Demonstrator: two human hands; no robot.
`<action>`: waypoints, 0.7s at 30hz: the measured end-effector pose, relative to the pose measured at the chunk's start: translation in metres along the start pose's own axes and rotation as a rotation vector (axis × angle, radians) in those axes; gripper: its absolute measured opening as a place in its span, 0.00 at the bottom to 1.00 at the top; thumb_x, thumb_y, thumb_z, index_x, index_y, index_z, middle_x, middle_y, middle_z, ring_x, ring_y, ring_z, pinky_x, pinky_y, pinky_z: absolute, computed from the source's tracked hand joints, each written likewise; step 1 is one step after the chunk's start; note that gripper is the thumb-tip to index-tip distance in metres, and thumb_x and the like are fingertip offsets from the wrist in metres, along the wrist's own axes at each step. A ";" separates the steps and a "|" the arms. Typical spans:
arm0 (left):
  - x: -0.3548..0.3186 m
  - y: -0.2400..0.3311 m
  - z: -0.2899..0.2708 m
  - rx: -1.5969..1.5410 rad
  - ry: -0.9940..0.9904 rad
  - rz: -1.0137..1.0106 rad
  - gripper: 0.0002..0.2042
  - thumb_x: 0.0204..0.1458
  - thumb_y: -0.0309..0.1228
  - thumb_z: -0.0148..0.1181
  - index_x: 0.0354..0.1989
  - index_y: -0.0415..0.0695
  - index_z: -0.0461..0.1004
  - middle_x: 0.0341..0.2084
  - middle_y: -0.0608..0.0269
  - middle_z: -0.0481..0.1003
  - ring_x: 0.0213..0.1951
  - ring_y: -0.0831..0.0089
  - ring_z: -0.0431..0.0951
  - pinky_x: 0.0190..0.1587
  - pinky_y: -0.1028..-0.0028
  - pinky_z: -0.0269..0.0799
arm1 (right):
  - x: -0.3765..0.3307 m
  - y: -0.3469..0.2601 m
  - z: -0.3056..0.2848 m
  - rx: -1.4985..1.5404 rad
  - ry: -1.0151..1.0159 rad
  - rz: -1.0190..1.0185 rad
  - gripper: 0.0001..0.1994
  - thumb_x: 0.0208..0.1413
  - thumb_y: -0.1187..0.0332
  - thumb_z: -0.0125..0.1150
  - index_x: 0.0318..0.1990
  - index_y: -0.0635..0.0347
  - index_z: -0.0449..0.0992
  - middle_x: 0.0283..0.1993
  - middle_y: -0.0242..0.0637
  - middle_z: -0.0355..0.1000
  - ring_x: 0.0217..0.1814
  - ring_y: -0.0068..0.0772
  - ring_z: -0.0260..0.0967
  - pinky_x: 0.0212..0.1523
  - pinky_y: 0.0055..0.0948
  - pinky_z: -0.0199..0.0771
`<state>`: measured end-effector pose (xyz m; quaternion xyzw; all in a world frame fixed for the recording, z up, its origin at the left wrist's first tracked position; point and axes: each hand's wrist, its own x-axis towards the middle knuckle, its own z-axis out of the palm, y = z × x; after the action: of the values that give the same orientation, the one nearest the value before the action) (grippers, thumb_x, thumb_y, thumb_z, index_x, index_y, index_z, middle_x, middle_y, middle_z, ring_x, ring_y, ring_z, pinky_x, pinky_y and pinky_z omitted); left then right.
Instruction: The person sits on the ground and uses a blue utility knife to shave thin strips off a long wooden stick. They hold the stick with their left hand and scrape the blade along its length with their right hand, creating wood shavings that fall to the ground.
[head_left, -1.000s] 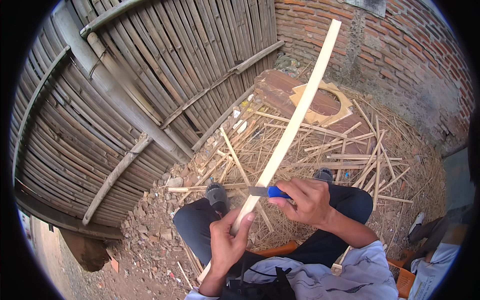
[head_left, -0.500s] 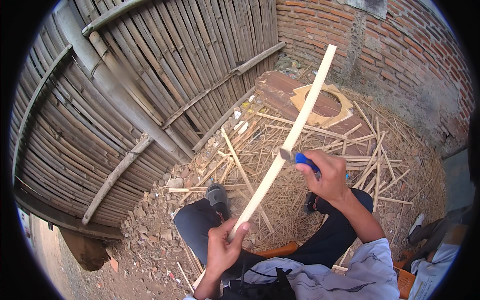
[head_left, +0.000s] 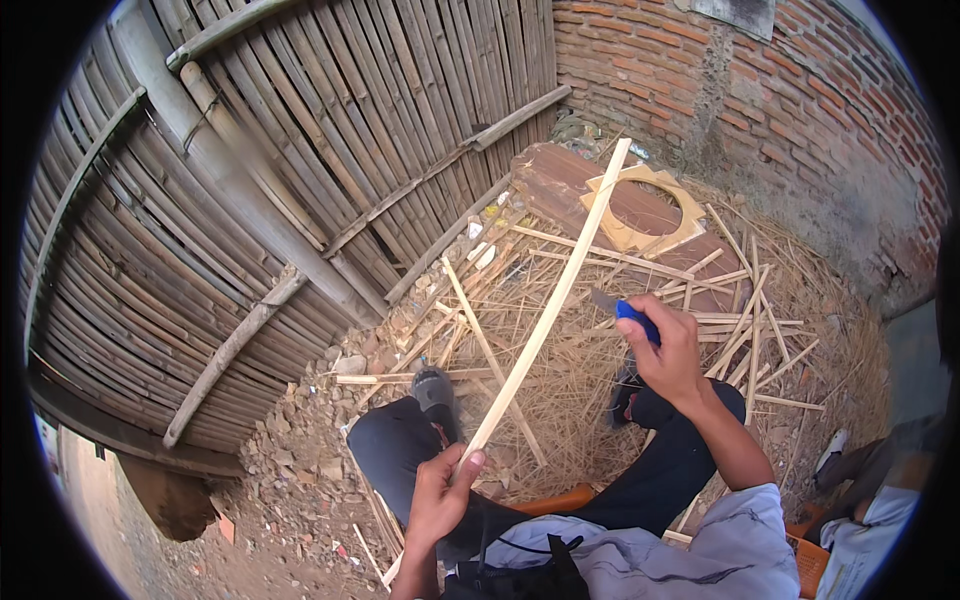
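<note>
My left hand [head_left: 443,492] grips the lower end of a long pale wooden strip [head_left: 553,303], which slants up and away to the right. In my right hand [head_left: 665,355] is a knife with a blue handle [head_left: 638,319]. Its short, broad grey blade [head_left: 604,300] points left toward the strip, with a small gap between them. The fingers wrapped round the handle hide part of it. Below the strip, thin shavings and straw [head_left: 570,420] cover the ground between my feet.
Several cut wooden strips [head_left: 755,320] lie in a loose pile to the right. Beyond, a brown board [head_left: 560,180] carries a pale frame with a round hole [head_left: 685,235]. A bamboo wall [head_left: 330,130] stands left, a brick wall [head_left: 800,110] behind. Another person's leg [head_left: 850,475] shows at right.
The knife has come off the strip and moved slightly right and down with my right hand. The strip's far end has dropped lower and shifted left, still in my left hand.
</note>
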<state>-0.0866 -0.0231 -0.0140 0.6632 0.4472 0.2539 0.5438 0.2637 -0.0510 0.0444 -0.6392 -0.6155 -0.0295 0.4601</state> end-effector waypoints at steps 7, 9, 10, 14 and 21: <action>0.012 0.031 0.023 -0.129 -0.105 0.028 0.16 0.76 0.36 0.54 0.51 0.37 0.85 0.19 0.79 0.62 0.24 0.87 0.57 0.27 0.77 0.51 | -0.043 -0.030 0.044 0.022 -0.114 -0.188 0.15 0.63 0.57 0.74 0.44 0.59 0.83 0.37 0.38 0.84 0.29 0.39 0.83 0.28 0.34 0.81; 0.013 0.035 0.025 -0.119 -0.095 0.054 0.16 0.76 0.36 0.54 0.54 0.37 0.85 0.19 0.79 0.61 0.24 0.87 0.57 0.27 0.77 0.51 | -0.045 -0.036 0.044 0.017 -0.136 -0.192 0.14 0.62 0.58 0.74 0.45 0.58 0.83 0.37 0.37 0.84 0.28 0.38 0.83 0.27 0.34 0.81; 0.013 0.035 0.026 -0.121 -0.087 0.065 0.16 0.76 0.36 0.54 0.56 0.38 0.85 0.19 0.80 0.61 0.24 0.87 0.56 0.27 0.77 0.51 | -0.044 -0.039 0.045 0.006 -0.138 -0.205 0.14 0.62 0.58 0.74 0.45 0.58 0.83 0.36 0.37 0.84 0.28 0.38 0.83 0.27 0.34 0.81; 0.013 0.036 0.028 -0.095 -0.046 0.098 0.16 0.75 0.35 0.55 0.57 0.38 0.85 0.18 0.80 0.61 0.24 0.88 0.56 0.26 0.76 0.50 | -0.041 -0.047 0.039 -0.048 -0.152 -0.233 0.14 0.61 0.58 0.75 0.45 0.57 0.83 0.35 0.35 0.83 0.28 0.37 0.83 0.26 0.34 0.80; 0.007 0.040 0.021 -0.056 -0.037 -0.008 0.14 0.72 0.34 0.61 0.55 0.39 0.85 0.21 0.74 0.68 0.26 0.86 0.61 0.26 0.76 0.57 | -0.026 -0.029 0.030 -0.096 -0.055 -0.179 0.14 0.60 0.57 0.75 0.43 0.57 0.84 0.36 0.35 0.84 0.30 0.36 0.84 0.26 0.32 0.80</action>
<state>-0.0534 -0.0278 0.0174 0.6504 0.4327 0.2517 0.5712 0.2179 -0.0572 0.0277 -0.6036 -0.6804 -0.0822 0.4074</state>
